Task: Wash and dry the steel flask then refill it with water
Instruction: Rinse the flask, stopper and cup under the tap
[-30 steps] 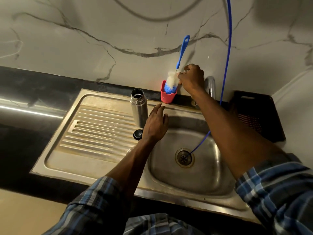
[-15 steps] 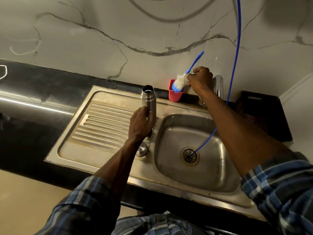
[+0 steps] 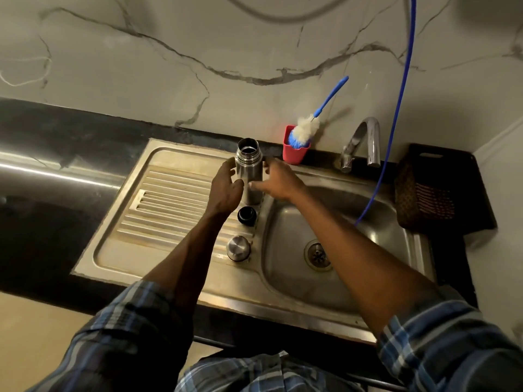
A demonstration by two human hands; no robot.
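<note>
Here the open, lidless cylindrical steel flask (image 3: 249,171) stands upright on the ribbed draining board of the stainless steel sink (image 3: 169,210), right at the edge of the basin. The left hand (image 3: 226,188) curls round its left side, fingers on the body. The right hand (image 3: 276,181) comes in from the basin side, thumb laid across the flask's front and fingers reaching behind it, so the flask sits between both hands. Just in front of the flask lie a small black round stopper (image 3: 247,215) and, nearer still, a domed steel cap (image 3: 238,248). Behind, a blue-handled white bottle brush (image 3: 308,128) leans in a red plastic cup (image 3: 294,154) beside the curved chrome tap (image 3: 365,142).
</note>
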